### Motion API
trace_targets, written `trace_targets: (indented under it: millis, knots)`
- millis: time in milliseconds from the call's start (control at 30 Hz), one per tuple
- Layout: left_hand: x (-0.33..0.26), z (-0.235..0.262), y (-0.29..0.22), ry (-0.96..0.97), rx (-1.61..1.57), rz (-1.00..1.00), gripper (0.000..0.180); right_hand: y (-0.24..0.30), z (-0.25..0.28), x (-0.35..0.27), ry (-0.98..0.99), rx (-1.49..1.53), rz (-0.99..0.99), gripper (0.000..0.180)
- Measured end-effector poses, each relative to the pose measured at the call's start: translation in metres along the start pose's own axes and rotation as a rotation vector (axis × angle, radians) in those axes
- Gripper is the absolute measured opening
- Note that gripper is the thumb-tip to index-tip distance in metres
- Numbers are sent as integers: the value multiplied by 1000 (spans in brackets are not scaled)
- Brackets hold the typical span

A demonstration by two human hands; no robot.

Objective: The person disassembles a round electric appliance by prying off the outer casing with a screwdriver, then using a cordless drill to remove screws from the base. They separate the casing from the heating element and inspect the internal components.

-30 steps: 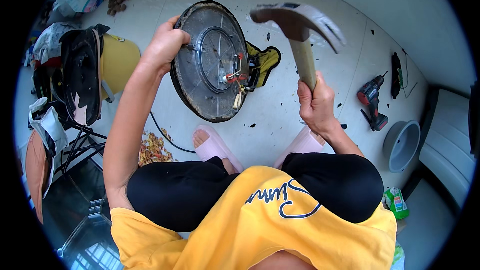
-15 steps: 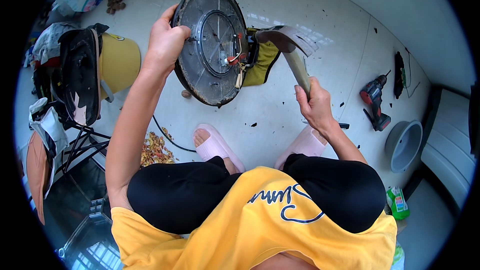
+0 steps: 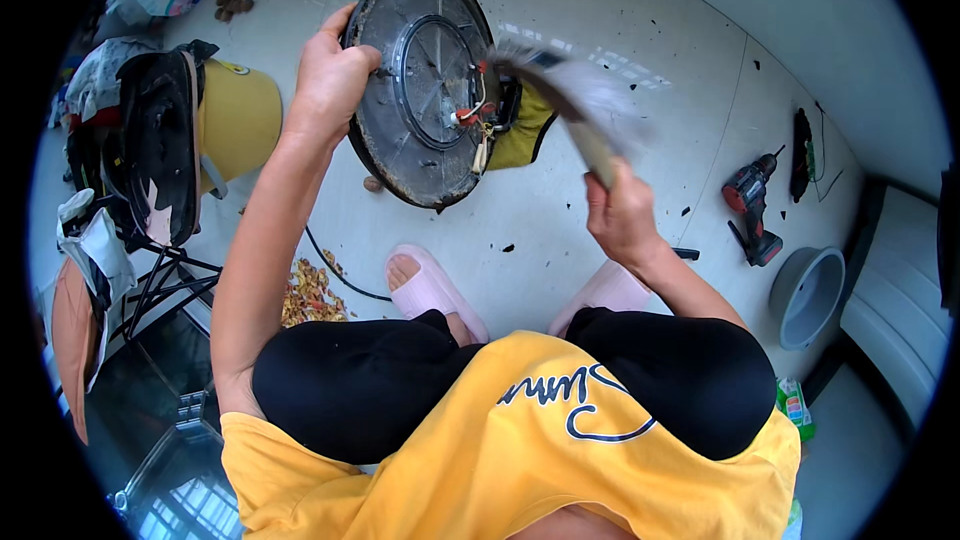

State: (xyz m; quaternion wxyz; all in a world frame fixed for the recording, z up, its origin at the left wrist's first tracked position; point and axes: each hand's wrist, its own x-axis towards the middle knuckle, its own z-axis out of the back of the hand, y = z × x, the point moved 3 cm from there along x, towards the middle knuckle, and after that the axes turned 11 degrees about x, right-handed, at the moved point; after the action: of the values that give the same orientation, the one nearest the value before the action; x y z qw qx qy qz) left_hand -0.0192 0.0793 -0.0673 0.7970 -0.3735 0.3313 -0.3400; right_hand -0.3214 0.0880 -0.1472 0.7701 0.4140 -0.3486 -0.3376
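Observation:
My left hand [image 3: 332,85] is closed on the left rim of a round black electric pan-like part [image 3: 415,145], thumb over its face. The part is tilted up, with its underside toward me. A metal ring [image 3: 437,83] sits in its middle, and wires with red and white ends [image 3: 468,116] hang at its right side. My right hand [image 3: 625,215] grips the wooden handle of a claw hammer [image 3: 590,135]. Its head is smeared by motion beside the part's right edge; whether it touches cannot be told. Behind that edge lies a yellow-green cloth [image 3: 528,130].
On the right stand a red-and-black cordless drill [image 3: 752,202] and a grey basin [image 3: 808,295]. To the left are a yellow bucket [image 3: 240,125], a black folding frame [image 3: 160,285] and a pile of orange-yellow scraps [image 3: 315,295]. Small dark fragments dot the pale floor around my pink slippers [image 3: 435,290].
The hammer's head has swung left toward the part's right edge and is now blurred. My left hand and the round part have hardly moved.

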Motion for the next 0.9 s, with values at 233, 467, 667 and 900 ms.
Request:
trace_targets:
  millis: [233,467,667,900]
  knots:
    - [3,1,1,7,4,26,58,-49,-2,-21,251,-155,-416,23]
    - [0,3,11,11,-16,16,59,14,8,10,-15,116,-48,16]
    - [-1,11,9,25,40,-40,62,-59,-21,-16,275,-229,-414,25]
    - [-7,11,7,12,-42,47,61,-29,8,3,138,-7,-356,25]
